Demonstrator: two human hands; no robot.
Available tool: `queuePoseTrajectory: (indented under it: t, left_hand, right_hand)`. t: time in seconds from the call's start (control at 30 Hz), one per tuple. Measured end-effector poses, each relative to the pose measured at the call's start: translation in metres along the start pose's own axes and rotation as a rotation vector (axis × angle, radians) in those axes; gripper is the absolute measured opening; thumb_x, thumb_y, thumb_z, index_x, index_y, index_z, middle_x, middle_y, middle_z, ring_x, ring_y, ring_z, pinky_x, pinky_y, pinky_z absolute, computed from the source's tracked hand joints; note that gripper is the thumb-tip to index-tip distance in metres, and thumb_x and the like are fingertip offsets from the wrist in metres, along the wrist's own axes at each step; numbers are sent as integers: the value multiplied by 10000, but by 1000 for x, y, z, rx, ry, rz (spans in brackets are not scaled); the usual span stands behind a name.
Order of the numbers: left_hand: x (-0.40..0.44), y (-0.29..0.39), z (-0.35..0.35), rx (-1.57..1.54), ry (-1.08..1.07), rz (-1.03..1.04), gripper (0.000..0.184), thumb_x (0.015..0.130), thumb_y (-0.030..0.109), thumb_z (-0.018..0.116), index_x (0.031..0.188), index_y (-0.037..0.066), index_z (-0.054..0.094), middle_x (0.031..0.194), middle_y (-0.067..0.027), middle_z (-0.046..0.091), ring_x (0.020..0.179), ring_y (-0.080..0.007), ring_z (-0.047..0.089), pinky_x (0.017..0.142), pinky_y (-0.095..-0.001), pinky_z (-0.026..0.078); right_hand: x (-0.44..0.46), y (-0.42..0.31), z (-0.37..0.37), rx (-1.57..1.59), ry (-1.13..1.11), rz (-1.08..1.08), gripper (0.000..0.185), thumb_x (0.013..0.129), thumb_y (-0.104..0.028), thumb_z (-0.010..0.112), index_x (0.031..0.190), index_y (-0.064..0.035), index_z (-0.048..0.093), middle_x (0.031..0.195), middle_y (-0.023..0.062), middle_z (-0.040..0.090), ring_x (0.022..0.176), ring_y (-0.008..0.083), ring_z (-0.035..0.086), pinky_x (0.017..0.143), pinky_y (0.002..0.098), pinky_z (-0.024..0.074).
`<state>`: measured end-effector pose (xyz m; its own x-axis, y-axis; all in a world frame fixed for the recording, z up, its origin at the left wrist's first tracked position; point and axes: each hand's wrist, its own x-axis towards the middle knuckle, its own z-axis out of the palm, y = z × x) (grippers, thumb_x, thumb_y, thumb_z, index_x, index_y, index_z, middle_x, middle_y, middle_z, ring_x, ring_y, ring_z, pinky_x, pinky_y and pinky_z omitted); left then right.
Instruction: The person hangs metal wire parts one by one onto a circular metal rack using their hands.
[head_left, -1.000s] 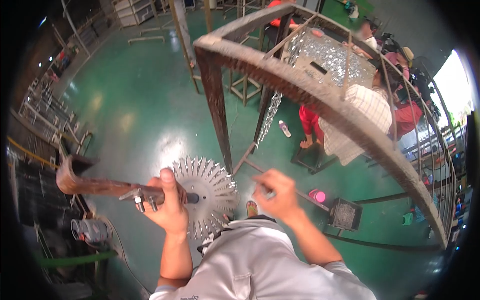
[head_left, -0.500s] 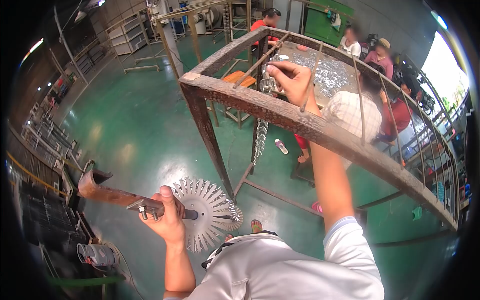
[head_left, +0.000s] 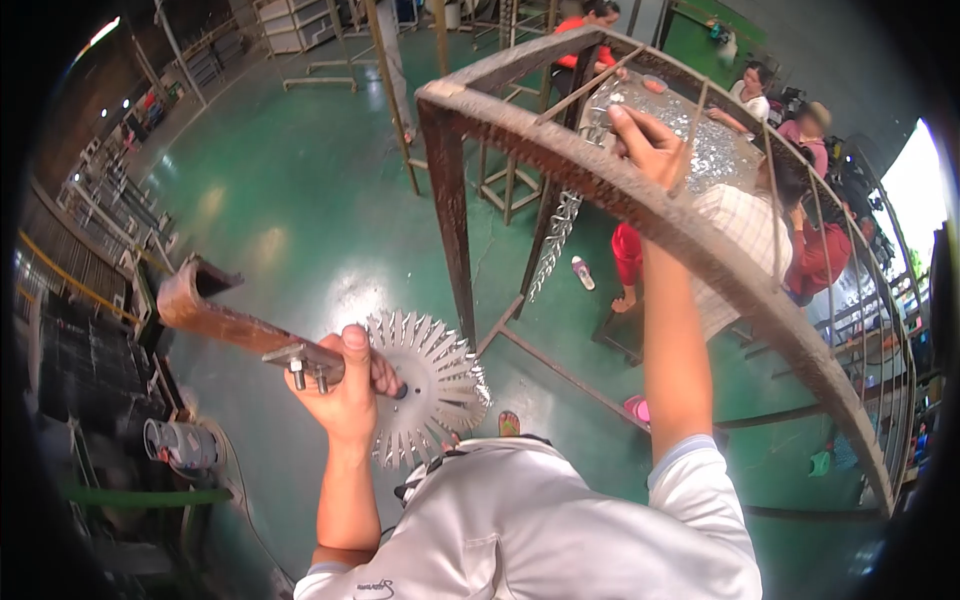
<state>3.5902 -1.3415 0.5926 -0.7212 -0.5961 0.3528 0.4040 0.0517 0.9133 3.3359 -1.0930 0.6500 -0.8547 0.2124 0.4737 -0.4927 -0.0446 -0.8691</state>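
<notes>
My left hand (head_left: 345, 395) is wrapped around a rusty metal bracket (head_left: 235, 325), thumb on top, close to two bolts (head_left: 308, 374). Beside its fingers, a pale metal disc (head_left: 420, 375) with slotted, comb-like edges sits at the bracket's end. My right hand (head_left: 655, 148) is raised above the brown metal frame (head_left: 600, 185), thumb and fingers pinched together. Whatever lies in that pinch is too small to name. Shiny metal pieces on a strand (head_left: 556, 240) hang below it, beside a frame leg.
Thin rods (head_left: 768, 180) cross the frame on the right. Beyond it, several people sit around a table (head_left: 735, 150) strewn with shiny pieces. A grey cylinder (head_left: 185, 443) stands lower left, with a cable on the green floor (head_left: 250, 220). A shoe (head_left: 583, 272) lies under the frame.
The view has shifted, so the frame and table appear further right. My right hand stays pinched over the frame. My left fingers now show nearer the disc's hub, still around the bracket.
</notes>
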Motion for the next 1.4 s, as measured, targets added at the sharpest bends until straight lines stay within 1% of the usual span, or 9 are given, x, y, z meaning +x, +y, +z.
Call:
queuePoseTrajectory:
  t: [0.03,0.1,0.17,0.23,0.27,0.47,0.9,1.13,1.4]
  left_hand:
    - [1,-1,0,-15,0,-4,469,1042,264,584,659,49,419,481,-37,425,368,-123,424,354,-302,401]
    - [-2,1,-1,-14,-4,-26,473,1050,259,565,652,49,423,477,-43,431,365,-127,437,352,-307,414]
    - [-1,4,-2,27,-11,-31,484,1056,272,553,645,49,427,472,-39,428,349,-126,426,338,-299,399]
    - [2,3,-3,51,-39,13,507,1055,289,556,625,65,409,462,-25,413,332,-107,379,316,-282,327]
    - [3,5,-2,42,-51,14,516,1054,294,558,616,74,401,458,-20,407,330,-99,362,312,-277,297]
    - [5,3,6,10,-53,24,532,1040,305,588,596,91,388,458,-9,391,335,-85,323,327,-264,233]
    - [4,4,20,87,-32,96,524,1041,288,588,598,74,410,460,-4,382,347,-82,319,340,-266,225]
    - [1,4,21,108,-25,142,512,1042,271,587,599,73,425,449,-6,384,342,-87,321,340,-269,222]
    - [-3,4,17,99,3,131,477,1044,229,580,623,65,428,455,0,393,346,-86,334,333,-268,236]
  right_hand:
    - [-9,-1,-7,-158,-5,-55,235,876,-158,782,1004,39,764,772,39,702,646,103,602,599,242,459]
    - [-22,55,-36,-185,-12,-318,229,874,-163,785,1001,27,769,793,33,712,706,122,625,667,259,491]
    - [-61,71,-50,-291,-39,-279,206,874,-157,794,981,17,771,807,14,692,694,93,585,649,241,460]
    - [-108,8,-26,-270,58,113,150,867,-85,788,949,37,758,787,-5,663,728,62,592,691,202,455]
    - [-118,19,-34,-279,-37,-73,117,864,-38,780,930,54,747,786,3,652,724,55,575,667,188,430]
    - [-186,28,-57,-350,-178,-123,93,808,16,792,885,50,752,752,57,655,663,102,550,590,234,395]
    - [-287,42,-50,-158,-357,117,161,771,88,784,923,40,767,739,55,647,591,81,517,523,241,391]
    - [-305,38,-29,-178,-424,82,180,758,111,771,928,53,760,758,77,667,597,88,546,537,223,412]
    - [-302,41,-21,-201,-491,71,178,773,46,770,946,15,747,747,54,630,547,111,506,502,265,406]
